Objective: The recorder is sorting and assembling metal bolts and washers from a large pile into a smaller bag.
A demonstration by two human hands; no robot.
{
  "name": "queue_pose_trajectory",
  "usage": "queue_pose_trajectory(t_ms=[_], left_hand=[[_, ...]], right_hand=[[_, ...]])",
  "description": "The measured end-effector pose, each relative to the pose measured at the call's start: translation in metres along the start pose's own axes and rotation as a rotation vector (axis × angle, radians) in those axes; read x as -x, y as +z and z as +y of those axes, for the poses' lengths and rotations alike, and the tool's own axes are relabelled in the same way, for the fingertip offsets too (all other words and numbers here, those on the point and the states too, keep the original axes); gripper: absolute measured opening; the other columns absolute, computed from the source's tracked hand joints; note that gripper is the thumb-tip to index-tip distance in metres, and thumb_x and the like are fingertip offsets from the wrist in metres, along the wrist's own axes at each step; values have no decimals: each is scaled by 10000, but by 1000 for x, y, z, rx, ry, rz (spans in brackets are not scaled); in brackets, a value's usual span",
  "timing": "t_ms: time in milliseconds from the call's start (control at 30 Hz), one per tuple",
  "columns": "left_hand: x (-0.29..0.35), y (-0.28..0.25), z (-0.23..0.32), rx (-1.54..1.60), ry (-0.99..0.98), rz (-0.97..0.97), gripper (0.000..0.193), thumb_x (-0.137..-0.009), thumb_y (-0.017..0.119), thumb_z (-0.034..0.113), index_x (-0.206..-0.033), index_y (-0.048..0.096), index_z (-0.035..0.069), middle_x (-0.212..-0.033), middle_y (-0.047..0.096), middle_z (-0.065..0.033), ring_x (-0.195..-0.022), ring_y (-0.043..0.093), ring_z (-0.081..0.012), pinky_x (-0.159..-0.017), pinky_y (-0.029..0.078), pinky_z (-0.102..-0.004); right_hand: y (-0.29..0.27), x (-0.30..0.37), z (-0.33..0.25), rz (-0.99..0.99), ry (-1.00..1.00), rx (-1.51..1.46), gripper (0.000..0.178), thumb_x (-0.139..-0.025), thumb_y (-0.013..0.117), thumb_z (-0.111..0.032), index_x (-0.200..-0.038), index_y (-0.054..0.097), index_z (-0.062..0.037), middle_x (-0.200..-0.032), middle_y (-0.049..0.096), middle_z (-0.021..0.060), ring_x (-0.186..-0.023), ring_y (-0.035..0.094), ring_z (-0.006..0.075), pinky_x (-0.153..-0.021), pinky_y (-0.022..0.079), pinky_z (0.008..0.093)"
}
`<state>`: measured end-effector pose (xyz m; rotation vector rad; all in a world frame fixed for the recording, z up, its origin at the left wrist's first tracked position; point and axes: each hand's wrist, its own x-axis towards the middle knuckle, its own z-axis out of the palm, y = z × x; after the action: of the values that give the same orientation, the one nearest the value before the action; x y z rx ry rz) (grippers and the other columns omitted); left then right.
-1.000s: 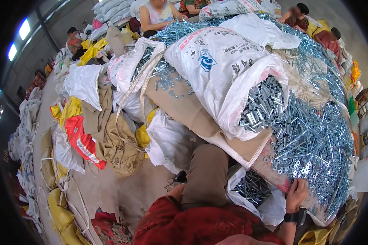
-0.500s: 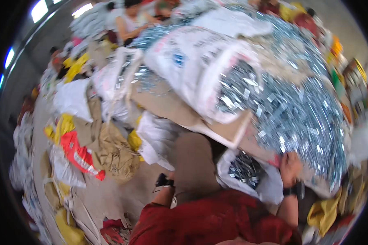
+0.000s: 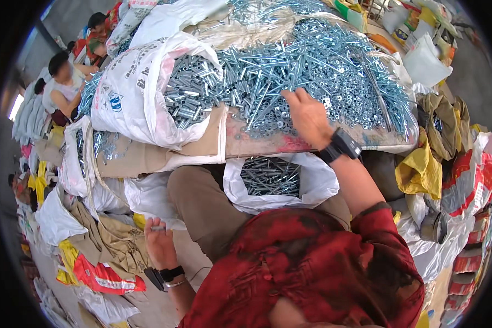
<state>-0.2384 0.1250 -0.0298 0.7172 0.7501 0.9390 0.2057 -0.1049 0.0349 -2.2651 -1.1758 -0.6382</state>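
Note:
My right hand [image 3: 310, 117] reaches over a heap of shiny long bolts [image 3: 273, 71] on the table, beside many small washers and nuts [image 3: 347, 98]. Its fingers are bent together at the bolts; what they pinch, if anything, is hidden. Low at the left, beside my knee, my left hand [image 3: 161, 249] is palm up with curled fingers, and a small grey metal piece [image 3: 158, 228] lies across them. A white woven sack [image 3: 131, 98] lies on its side, short metal sleeves [image 3: 194, 87] spilling from its mouth. Between my legs, an open white bag [image 3: 320, 177] holds dark bolts [image 3: 270, 176].
The table's front edge [image 3: 251, 146] runs above my lap, with cardboard [image 3: 142, 156] at its left. Brown sacks [image 3: 120, 240] and a red bag [image 3: 104, 276] lie at lower left; a yellow bag [image 3: 421, 172] hangs right. Another person [image 3: 65, 87] sits at far left.
The view has swung right, so the heap and sack appear further left. My right hand has moved from the table's front edge in over the bolts. My left hand now shows its curled fingers.

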Motion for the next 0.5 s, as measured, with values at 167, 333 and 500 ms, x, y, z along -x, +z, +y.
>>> queue_pose_trajectory(t_ms=[167,333,500], left_hand=[[5,116,-13,147,-185,-490,485,-881,489,-53,-1356,402,-91,-1317,492,-242,-1222,508,-335,-1056,450,-447],[4,203,-55,130,-414,-724,338,-991,472,51,-1305,478,-75,-1278,561,-288,-1209,570,-380,-1067,463,-470],[-4,242,-91,126,-570,-810,282,-1012,500,144,-1239,549,-17,-1173,631,-236,-1028,659,-322,-872,558,-461]], right_hand=[[14,1,15,-42,-186,278,241,-783,592,-55,-1024,589,-55,-903,582,101,-821,643,284,-675,538,392],[-28,-1,2,226,-224,146,250,-822,607,-41,-1073,606,-47,-841,593,104,-741,638,267,-605,523,387],[-107,40,-28,240,-44,112,106,-866,671,-79,-950,609,-60,-783,603,102,-644,626,289,-558,502,400]])
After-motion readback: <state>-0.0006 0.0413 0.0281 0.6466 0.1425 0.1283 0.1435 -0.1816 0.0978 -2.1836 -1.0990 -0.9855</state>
